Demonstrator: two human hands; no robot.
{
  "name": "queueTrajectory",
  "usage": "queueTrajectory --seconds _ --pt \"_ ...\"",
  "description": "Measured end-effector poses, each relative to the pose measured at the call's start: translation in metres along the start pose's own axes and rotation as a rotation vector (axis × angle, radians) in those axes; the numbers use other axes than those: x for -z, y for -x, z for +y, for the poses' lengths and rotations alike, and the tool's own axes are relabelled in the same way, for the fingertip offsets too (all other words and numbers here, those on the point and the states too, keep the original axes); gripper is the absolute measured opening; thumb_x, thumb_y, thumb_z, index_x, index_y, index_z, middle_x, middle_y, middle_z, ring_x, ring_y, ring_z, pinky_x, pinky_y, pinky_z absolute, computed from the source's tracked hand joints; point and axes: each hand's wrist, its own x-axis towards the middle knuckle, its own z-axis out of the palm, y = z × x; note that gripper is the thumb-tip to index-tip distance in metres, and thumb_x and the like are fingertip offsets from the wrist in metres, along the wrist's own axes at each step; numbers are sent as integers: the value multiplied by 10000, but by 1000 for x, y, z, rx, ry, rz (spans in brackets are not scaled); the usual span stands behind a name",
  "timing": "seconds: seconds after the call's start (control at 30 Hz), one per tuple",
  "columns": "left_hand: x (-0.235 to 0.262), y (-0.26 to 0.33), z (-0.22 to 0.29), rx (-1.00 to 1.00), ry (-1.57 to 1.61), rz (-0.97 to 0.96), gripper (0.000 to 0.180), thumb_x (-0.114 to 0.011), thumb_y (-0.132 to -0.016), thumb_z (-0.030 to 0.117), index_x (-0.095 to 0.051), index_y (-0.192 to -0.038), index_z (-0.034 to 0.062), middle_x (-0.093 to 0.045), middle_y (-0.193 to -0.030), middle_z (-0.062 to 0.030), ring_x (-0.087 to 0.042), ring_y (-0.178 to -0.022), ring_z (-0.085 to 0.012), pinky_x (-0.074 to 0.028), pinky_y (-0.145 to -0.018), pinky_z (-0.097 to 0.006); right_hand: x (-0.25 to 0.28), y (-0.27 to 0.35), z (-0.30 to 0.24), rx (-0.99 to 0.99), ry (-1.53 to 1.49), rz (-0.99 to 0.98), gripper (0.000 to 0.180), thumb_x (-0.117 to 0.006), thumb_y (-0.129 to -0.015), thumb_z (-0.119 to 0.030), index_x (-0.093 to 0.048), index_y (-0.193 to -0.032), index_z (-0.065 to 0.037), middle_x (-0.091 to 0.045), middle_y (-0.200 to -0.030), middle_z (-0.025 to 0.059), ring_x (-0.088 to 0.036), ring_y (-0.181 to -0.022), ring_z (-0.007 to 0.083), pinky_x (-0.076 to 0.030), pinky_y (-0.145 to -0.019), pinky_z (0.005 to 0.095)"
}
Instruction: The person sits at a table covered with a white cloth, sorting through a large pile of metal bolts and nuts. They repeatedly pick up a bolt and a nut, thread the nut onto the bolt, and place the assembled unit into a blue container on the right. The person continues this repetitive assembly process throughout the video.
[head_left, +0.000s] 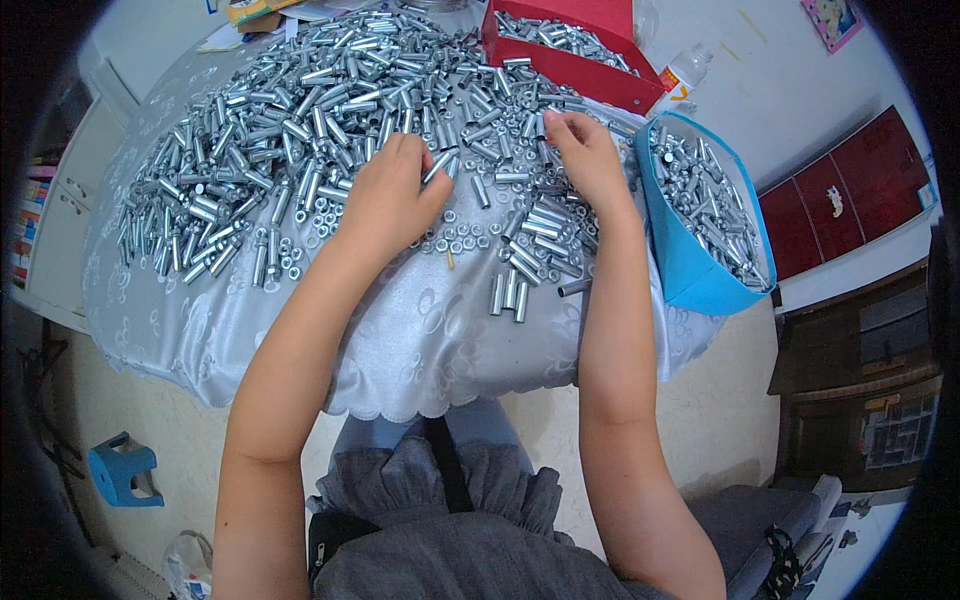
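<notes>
My left hand (388,200) is closed round a shiny metal expansion bolt (438,168), whose end sticks out past the thumb and fingers. Over the pile's right part, my right hand (590,165) has thumb and forefinger curled together among small metal pieces; what they pinch, if anything, is too small to make out. A large heap of expansion bolts and sleeves (330,95) spreads across the far and left side of the table. Loose hex nuts (465,240) lie between my hands. Several metal sleeves (510,295) lie nearer to me.
The table wears a silvery patterned cloth (420,340) with a scalloped edge. At the right stands a light blue bin (690,270) full of metal fasteners. Behind it are a red box (580,60) with more metal pieces and a plastic bottle (685,75). A blue stool (122,470) stands on the floor.
</notes>
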Motion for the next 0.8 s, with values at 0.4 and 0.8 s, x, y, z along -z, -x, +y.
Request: queueTrajectory --seconds 0.4,0.8 --pt "0 1 0 -26 -5 14 218 -565 -793 186 -497 -880 -2 -516 -846 -154 -528 -748 -295 -429 -673 -367 -2 -3 12 72 153 109 488 -653 -776 -327 -551 -1103 21 -564 -1108 238 -538 -1058 335 -404 -918 371" --pt "1 1 1 -16 -7 5 221 -563 -789 192 -499 -883 2 -513 -839 -147 -526 -739 -283 -430 -671 -362 3 -9 28 -89 410 255 656 -715 -687 -354 -468 -1212 -48 -442 -1238 230 -389 -1181 381 -297 -1005 446"
